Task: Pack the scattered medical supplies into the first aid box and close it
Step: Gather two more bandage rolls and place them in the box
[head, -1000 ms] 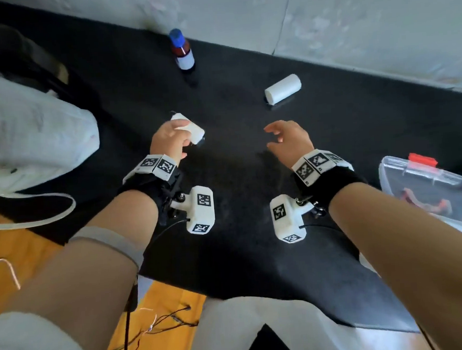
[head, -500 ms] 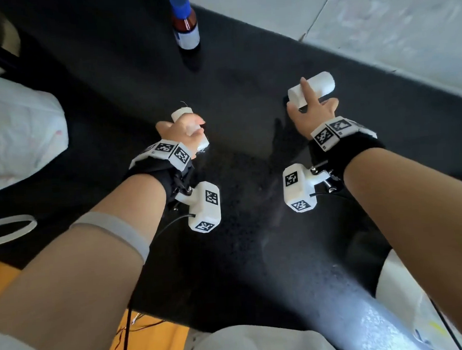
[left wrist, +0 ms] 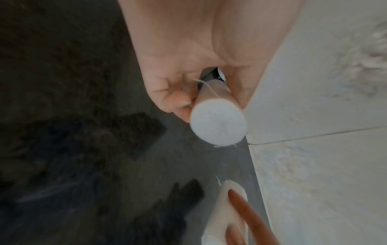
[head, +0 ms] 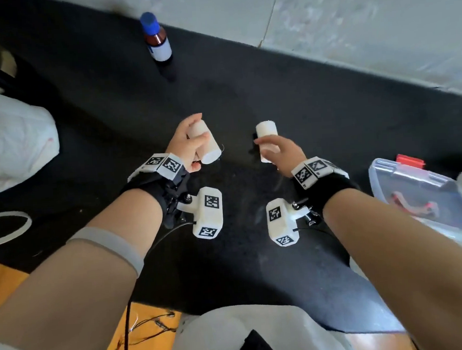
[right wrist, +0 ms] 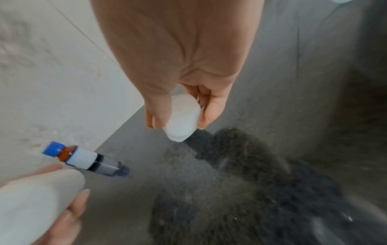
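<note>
My left hand (head: 189, 145) grips a white gauze roll (head: 208, 146) above the black mat; the left wrist view shows its round end (left wrist: 217, 122) sticking out past my curled fingers. My right hand (head: 277, 151) holds a second white gauze roll (head: 266, 134), pinched between thumb and fingers (right wrist: 182, 119). A brown bottle (head: 158, 41) with a blue cap and white label stands at the far edge of the mat (right wrist: 79, 157). The clear first aid box (head: 420, 198) with a red latch lies open at the right, something red inside it.
A white plastic bag (head: 11, 145) lies at the left on the mat. Pale floor tiles (head: 350, 26) run beyond the mat's far edge. Orange floor and thin wires (head: 141, 326) show near my knees.
My right hand has picked the far gauze roll off the mat and drawn it back toward me. The left hand has kept its roll and turned it more upright. The box is back in view.
</note>
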